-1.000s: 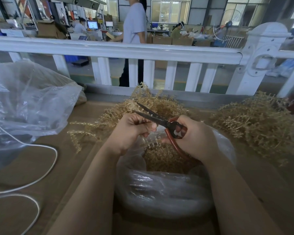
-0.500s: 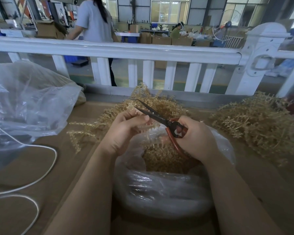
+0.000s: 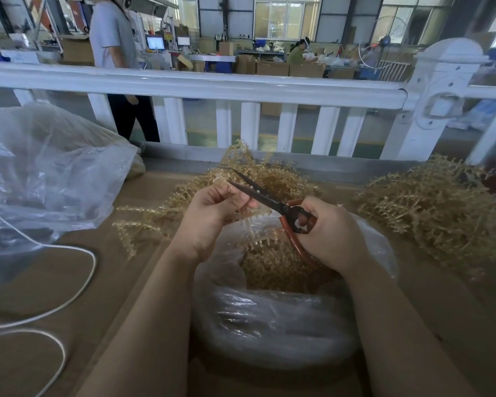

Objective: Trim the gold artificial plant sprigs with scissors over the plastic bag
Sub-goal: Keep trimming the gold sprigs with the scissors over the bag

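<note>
Closest in, the plastic bag [image 3: 269, 325] sits slumped open on the brown worktop [image 3: 69, 282], between the person's forearms, its mouth already holding a heap of gold cuttings [image 3: 269, 265]; the soft rim sags on the near side, so I'd guess any piece that springs sideways could miss it and land on the worktop. Above the mouth the left hand [image 3: 212, 216] pinches a gold sprig [image 3: 252, 222] between thumb and curled fingers, the sprig's free end hanging down toward the bag. The right hand [image 3: 327, 233] is wrapped round the red handles of the scissors [image 3: 272, 200], whose dark blades stand parted and cross right at the left fingertips [image 3: 241, 200]. That is the worry to my eye: the blades look to be touching or just beside those fingertips, and closing them carelessly could nip skin instead of stem; I can't tell exactly where the stem lies between the blades. A loose pinch could also let the whole sprig drop in uncut. Beyond the hands lies a pile of gold sprigs [image 3: 258, 179], another pile [image 3: 435, 207] to the right, and a bigger clear bag [image 3: 46, 173] to the left with a white cord [image 3: 78, 285] looping nearby, which a sweeping elbow might snag. Past the white railing [image 3: 201, 84] someone walks by [image 3: 115, 53]
</note>
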`<action>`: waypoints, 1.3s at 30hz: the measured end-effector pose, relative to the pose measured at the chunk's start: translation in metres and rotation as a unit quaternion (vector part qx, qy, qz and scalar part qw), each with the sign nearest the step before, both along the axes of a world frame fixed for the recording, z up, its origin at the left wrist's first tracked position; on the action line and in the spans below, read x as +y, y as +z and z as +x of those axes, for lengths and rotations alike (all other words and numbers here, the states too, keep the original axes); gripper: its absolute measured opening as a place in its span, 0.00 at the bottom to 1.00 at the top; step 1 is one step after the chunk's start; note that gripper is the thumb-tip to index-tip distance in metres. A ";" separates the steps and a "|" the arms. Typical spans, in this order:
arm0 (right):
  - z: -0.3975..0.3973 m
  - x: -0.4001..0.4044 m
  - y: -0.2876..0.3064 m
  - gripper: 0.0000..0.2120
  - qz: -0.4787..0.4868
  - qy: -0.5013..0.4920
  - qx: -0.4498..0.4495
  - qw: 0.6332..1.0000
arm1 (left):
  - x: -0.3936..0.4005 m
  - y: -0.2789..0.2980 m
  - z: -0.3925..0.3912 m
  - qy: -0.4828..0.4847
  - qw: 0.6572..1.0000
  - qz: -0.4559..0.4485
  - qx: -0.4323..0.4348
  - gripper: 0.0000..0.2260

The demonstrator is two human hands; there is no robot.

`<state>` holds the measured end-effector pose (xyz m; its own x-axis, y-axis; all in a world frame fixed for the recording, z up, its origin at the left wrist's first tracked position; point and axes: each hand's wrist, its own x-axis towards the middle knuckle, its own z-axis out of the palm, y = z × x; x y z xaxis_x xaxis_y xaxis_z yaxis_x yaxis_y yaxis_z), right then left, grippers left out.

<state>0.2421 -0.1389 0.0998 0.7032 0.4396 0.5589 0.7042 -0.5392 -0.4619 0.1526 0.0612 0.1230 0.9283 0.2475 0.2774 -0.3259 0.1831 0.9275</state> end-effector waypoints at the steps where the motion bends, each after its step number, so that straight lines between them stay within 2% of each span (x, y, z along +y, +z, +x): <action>1: -0.001 0.000 0.000 0.20 0.002 0.002 -0.003 1.000 | -0.001 0.000 0.000 0.005 1.000 0.007 0.000 0.05; 5: -0.002 0.000 0.001 0.17 0.006 0.004 -0.026 1.000 | -0.003 0.002 0.000 0.015 1.000 0.027 -0.004 0.10; 11: 0.013 0.001 -0.011 0.23 -0.034 -0.043 -0.079 0.995 | -0.004 0.000 0.002 0.047 0.991 0.124 -0.006 0.09; 16: 0.022 0.000 -0.018 0.25 -0.045 -0.065 -0.106 0.991 | -0.004 -0.002 0.004 0.062 0.988 0.141 0.004 0.08; 22: 0.011 0.001 -0.009 0.22 -0.036 -0.044 -0.085 0.995 | -0.003 -0.003 0.005 0.057 0.988 0.140 0.011 0.07; 29: -0.002 0.000 0.004 0.23 -0.051 -0.024 -0.040 0.998 | -0.004 -0.003 0.004 0.048 0.990 0.136 0.007 0.05; 32: -0.006 0.000 0.009 0.26 -0.042 -0.008 -0.045 0.998 | -0.006 -0.003 0.004 0.045 0.986 0.163 0.008 0.05; 39: -0.008 0.002 0.009 0.26 -0.024 0.002 -0.068 0.997 | -0.007 -0.003 0.005 0.048 0.982 0.181 0.015 0.04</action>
